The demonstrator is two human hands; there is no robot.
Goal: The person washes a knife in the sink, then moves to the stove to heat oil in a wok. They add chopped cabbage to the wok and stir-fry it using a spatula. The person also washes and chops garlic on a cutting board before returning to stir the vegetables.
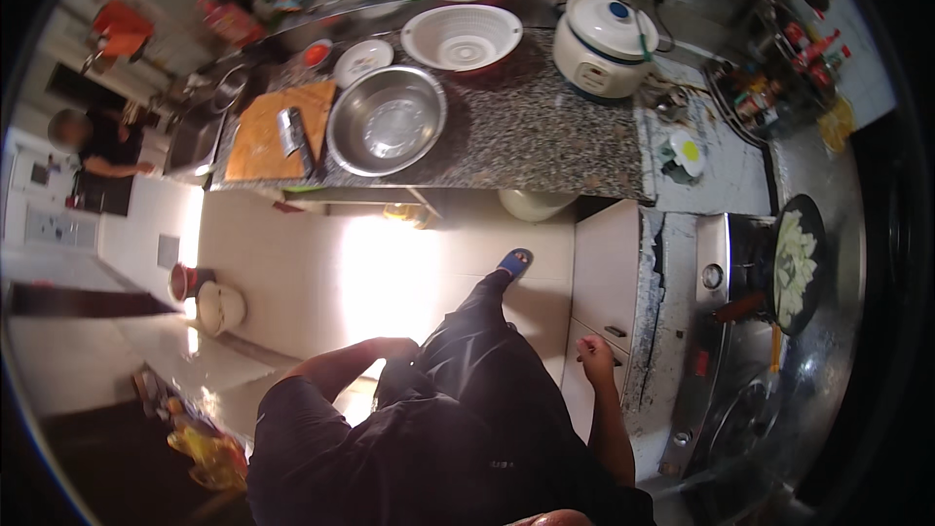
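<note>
My left hand (394, 349) hangs by my left thigh in front of the bright floor; glare and its small size hide its fingers. My right hand (596, 358) is beside a white drawer front with a dark handle (616, 331), its fingers curled in, with nothing visible in them. It looks apart from the handle. Ahead on the granite counter stand a steel basin (388, 122), a wooden cutting board (278, 131) with a cleaver (294, 139) on it, and a white colander (462, 37). A dark frying pan (799, 317) with pale cut vegetables (796, 258) sits on the stove at right.
A white rice cooker (602, 44) stands at the counter's right end. A small plate (363, 62) and a bowl with something red (317, 54) are behind the board. A sink (195, 141) lies at left, near another person (105, 151). Bottles fill a rack (779, 78) at far right.
</note>
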